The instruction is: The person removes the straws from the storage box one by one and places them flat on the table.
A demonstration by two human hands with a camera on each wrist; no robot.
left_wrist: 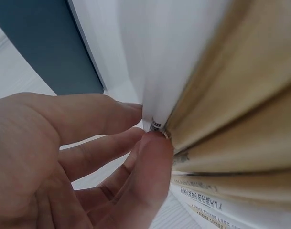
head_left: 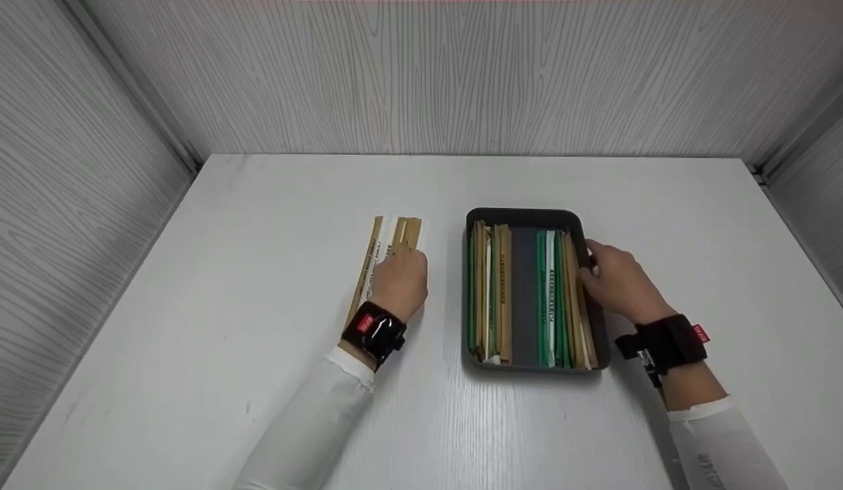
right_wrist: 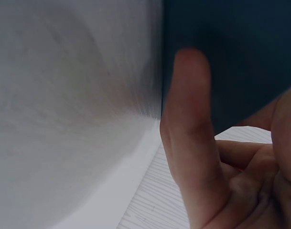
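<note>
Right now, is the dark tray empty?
No, the dark tray holds green, white and brown wrapped chopstick packets lying in rows along its length.

Light falls even and bright from above — the white worktop (head_left: 258, 306) shows no glare, and only thin, soft shadows sit under the tray (head_left: 602, 340) and the sleeves. The head view is sharp, its walls bowing slightly at the edges. Both wrist views are close-up and blurred — the right one most.
</note>
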